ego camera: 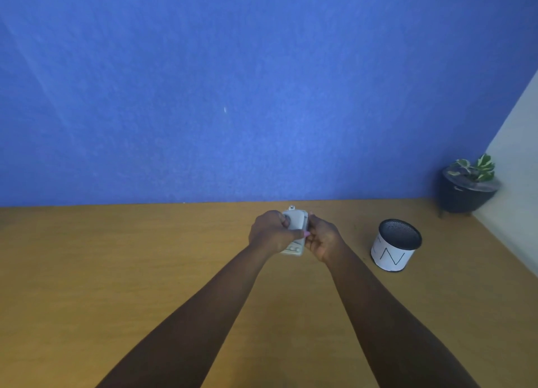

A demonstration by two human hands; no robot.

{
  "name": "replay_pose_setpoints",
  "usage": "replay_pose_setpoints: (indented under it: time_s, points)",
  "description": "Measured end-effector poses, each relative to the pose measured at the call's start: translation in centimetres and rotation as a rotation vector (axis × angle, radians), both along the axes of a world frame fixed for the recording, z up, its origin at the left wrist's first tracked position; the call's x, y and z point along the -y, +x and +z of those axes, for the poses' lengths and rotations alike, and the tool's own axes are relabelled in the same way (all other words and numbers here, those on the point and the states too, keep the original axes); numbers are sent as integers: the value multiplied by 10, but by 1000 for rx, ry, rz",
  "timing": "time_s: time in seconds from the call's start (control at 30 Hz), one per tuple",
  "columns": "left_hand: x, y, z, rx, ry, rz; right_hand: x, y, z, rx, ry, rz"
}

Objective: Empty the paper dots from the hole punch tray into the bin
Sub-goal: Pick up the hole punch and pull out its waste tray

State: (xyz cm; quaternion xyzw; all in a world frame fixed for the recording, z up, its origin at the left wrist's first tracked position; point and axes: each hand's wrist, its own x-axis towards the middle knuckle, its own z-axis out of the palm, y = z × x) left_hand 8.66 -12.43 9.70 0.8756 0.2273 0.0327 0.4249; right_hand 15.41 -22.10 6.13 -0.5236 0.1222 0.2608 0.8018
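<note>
A pale grey hole punch [295, 224] is held just above the wooden desk [145, 271], near the blue wall. My left hand [272, 233] grips its left side, thumb across the front. My right hand [323, 237] closes on its right side. The punch's lower end sticks out below my hands. Its tray and any paper dots are hidden by my fingers. The bin [396, 245], a small black mesh cup wrapped in white paper with black lettering, stands upright on the desk to the right of my hands, apart from them.
A dark pot with a green and white plant [467, 188] stands in the back right corner beside a pale side wall. The blue wall [233, 96] runs along the desk's far edge, close behind the punch.
</note>
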Motion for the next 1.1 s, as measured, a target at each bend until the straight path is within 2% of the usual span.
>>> replay_pose_setpoints:
  time_s: [0.3, 0.47, 0.63, 0.8, 1.1]
  points:
    - [2, 1, 3, -7, 58, 16, -3, -3, 2, -23, 8, -12]
    - [-7, 8, 10, 8, 56, 121, -8, -15, 1, -22, 84, 108]
    - [-14, 12, 16, 30, -31, 230, -9, -25, -1, -34, 151, 197]
    - [-13, 15, 17, 34, -63, 255, -11, -29, 0, -6, 179, 165]
    - [-12, 20, 10, 22, -75, 238, -12, -33, 1, -21, 105, 72]
